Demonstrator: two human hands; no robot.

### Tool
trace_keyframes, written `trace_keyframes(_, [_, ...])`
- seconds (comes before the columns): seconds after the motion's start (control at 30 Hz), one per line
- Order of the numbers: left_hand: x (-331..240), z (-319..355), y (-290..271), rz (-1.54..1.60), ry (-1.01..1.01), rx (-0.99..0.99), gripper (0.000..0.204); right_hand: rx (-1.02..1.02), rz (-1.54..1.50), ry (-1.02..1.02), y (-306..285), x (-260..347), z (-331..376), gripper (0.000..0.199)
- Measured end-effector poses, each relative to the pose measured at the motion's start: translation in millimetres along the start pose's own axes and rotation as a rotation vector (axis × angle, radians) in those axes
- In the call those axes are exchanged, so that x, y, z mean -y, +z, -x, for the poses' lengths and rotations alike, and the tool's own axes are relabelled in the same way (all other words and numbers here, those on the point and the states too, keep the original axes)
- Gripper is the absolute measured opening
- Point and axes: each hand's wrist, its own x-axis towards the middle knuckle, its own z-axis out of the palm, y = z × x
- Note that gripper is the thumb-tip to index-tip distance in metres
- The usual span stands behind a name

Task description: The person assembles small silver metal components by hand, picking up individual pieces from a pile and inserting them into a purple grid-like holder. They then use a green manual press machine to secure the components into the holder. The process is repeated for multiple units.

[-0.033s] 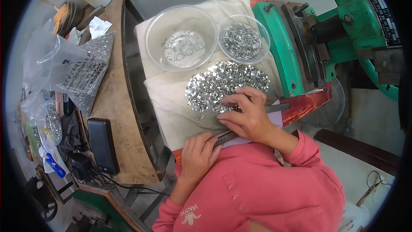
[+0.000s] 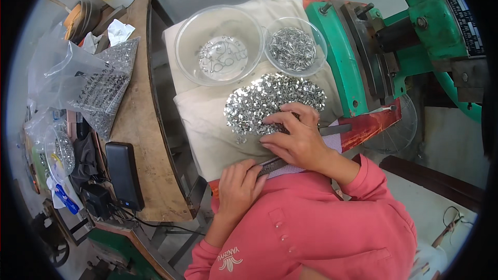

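My left hand [image 2: 238,186] is closed round the left end of a dark, narrow metal bar [image 2: 274,165] at the front edge of the cloth. Over the near side of a heap of small shiny metal pieces [image 2: 259,98], my right hand [image 2: 295,137] hovers or rests, palm down. Its thumb and forefinger come together in a pinch, while the other fingers curl over the heap. Whatever lies between those fingertips is too small or hidden to make out. The bar passes beneath my right hand and reappears [image 2: 336,130] to its right.
Behind the heap stand a large clear tub [image 2: 181,46] with a few pieces and a smaller clear bowl [image 2: 321,46] full of metal pins. A green press [image 2: 337,67] stands at right. The wooden table [image 2: 150,176] at left carries a filled plastic bag [image 2: 111,83] and a black power bank [image 2: 124,176].
My right hand has shifted very slightly to the left. My left hand and the containers stay where they were.
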Motion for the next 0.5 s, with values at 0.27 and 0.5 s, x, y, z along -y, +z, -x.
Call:
trace_keyframes(0.27, [-1,0,1,0.067,-0.033,-0.039,0.032,0.104,0.031,0.014,6,8,-14,0.012])
trace_keyframes(0.5, [-7,-10,11,0.014,0.015,-0.036,0.025,0.067,0.094,0.049,3,11,-7,0.013])
